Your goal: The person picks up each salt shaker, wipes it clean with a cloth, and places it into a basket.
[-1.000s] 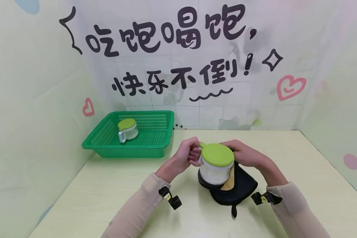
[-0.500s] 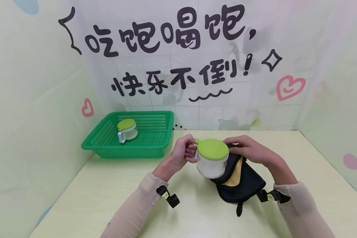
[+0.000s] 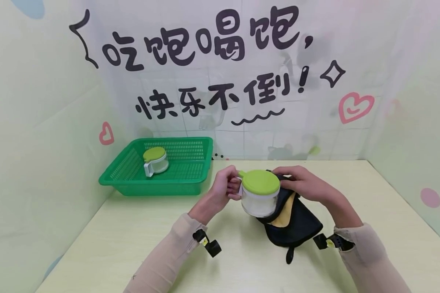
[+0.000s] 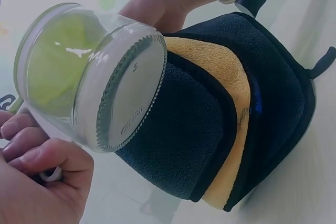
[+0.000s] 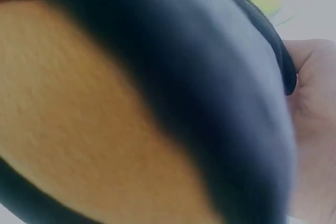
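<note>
My left hand (image 3: 224, 183) grips the white handle of a clear glass seasoning jar (image 3: 259, 203) with a flat green lid. The jar is raised above the table, and its ribbed base (image 4: 134, 93) faces the left wrist camera. Just right of it, my right hand (image 3: 309, 185) holds the upper part of a folded cloth (image 3: 297, 228), navy with a yellow layer and a hanging loop. Cloth lies close against the jar's right side; whether they touch is unclear. In the right wrist view the cloth (image 5: 94, 124) covers most of the picture and hides the right fingers.
A green plastic basket (image 3: 157, 189) stands at the back left of the pale table (image 3: 132, 244). Inside it is a similar green-lidded jar (image 3: 157, 162), slightly tilted. Behind the table hangs a printed white sheet (image 3: 190, 77), with pale walls on both sides.
The jar has shifted left and a little up, off the cloth that was beneath its base. The right hand and cloth moved right, then slightly back left.
</note>
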Tool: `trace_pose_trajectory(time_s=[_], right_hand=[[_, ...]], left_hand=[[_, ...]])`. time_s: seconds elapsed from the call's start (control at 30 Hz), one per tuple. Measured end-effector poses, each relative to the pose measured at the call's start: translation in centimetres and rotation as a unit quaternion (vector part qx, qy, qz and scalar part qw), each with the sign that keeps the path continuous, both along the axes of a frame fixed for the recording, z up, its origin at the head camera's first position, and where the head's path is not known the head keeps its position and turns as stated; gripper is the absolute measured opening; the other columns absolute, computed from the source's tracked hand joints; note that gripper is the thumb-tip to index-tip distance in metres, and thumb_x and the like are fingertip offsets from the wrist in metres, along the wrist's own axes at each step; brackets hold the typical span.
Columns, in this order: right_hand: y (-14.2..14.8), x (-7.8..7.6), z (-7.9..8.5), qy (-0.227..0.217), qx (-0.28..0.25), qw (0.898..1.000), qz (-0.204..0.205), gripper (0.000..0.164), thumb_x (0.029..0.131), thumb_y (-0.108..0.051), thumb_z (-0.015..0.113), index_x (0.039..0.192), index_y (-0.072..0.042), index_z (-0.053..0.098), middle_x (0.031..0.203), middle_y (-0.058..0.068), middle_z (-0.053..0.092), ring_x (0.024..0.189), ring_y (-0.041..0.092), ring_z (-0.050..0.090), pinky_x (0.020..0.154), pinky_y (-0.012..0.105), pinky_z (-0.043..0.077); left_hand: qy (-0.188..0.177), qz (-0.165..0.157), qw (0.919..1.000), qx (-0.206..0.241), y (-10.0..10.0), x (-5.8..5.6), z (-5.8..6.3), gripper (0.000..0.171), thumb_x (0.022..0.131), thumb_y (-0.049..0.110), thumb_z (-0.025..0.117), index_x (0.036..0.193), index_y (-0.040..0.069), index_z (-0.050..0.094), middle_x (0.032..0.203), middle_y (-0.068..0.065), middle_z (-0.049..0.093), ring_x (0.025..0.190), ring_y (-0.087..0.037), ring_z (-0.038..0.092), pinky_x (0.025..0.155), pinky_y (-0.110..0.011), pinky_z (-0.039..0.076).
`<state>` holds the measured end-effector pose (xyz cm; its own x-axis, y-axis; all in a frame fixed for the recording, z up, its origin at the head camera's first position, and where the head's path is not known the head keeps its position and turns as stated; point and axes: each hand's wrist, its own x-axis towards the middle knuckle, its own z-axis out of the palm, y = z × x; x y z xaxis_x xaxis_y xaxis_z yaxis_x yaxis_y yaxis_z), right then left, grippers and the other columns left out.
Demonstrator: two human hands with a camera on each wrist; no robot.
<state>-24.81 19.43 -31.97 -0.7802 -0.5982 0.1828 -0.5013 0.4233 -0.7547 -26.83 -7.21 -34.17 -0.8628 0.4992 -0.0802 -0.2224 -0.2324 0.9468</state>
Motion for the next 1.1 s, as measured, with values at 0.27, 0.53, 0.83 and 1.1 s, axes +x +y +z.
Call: trace_pose_trajectory(time_s=[0.27, 0.53, 0.83, 1.1], right_hand=[[0.6, 1.0, 1.3, 0.017, 0.035, 0.998, -0.043, 0.031, 0.104, -0.01, 0.056, 0.134, -0.005, 0.065, 0.135, 0.014, 0.066, 0.123, 0.017, 0.06, 0.099, 0.031, 0.052], [0.5, 1.1, 1.4, 0.0, 0.046, 0.998, -0.043, 0.032, 0.104, -0.014, 0.057, 0.135, -0.005, 0.063, 0.135, 0.014, 0.065, 0.124, 0.03, 0.059, 0.098, 0.035, 0.052], [0.3, 0.9, 1.2, 0.002, 0.074, 0.997, -0.026, 0.032, 0.103, -0.013, 0.058, 0.133, -0.004, 0.063, 0.132, 0.014, 0.066, 0.121, 0.029, 0.06, 0.096, 0.035, 0.053], [0.4, 1.4, 1.7, 0.013, 0.07, 0.997, -0.038, 0.031, 0.103, -0.013, 0.059, 0.133, -0.005, 0.065, 0.131, 0.013, 0.066, 0.117, 0.023, 0.06, 0.094, 0.03, 0.053]], left_hand=[[-0.012, 0.042, 0.999, 0.002, 0.0, -0.1, 0.1, 0.027, 0.082, 0.016, 0.034, 0.057, 0.023, 0.028, 0.053, 0.013, 0.022, 0.044, -0.002, 0.021, 0.044, -0.017, 0.02], [-0.014, 0.069, 0.9975, -0.005, -0.1, -0.4, 0.1, 0.027, 0.082, 0.016, 0.035, 0.058, 0.023, 0.026, 0.053, 0.013, 0.021, 0.043, -0.002, 0.02, 0.044, -0.018, 0.019], [-0.005, 0.077, 0.997, 0.004, -0.5, -0.4, 0.0, 0.027, 0.082, 0.016, 0.035, 0.057, 0.023, 0.026, 0.052, 0.013, 0.023, 0.044, -0.003, 0.02, 0.045, -0.019, 0.02], [0.005, 0.074, 0.9972, 0.006, -0.6, -0.3, 0.3, 0.028, 0.083, 0.016, 0.036, 0.058, 0.022, 0.027, 0.052, 0.013, 0.024, 0.044, -0.003, 0.021, 0.044, -0.019, 0.019]])
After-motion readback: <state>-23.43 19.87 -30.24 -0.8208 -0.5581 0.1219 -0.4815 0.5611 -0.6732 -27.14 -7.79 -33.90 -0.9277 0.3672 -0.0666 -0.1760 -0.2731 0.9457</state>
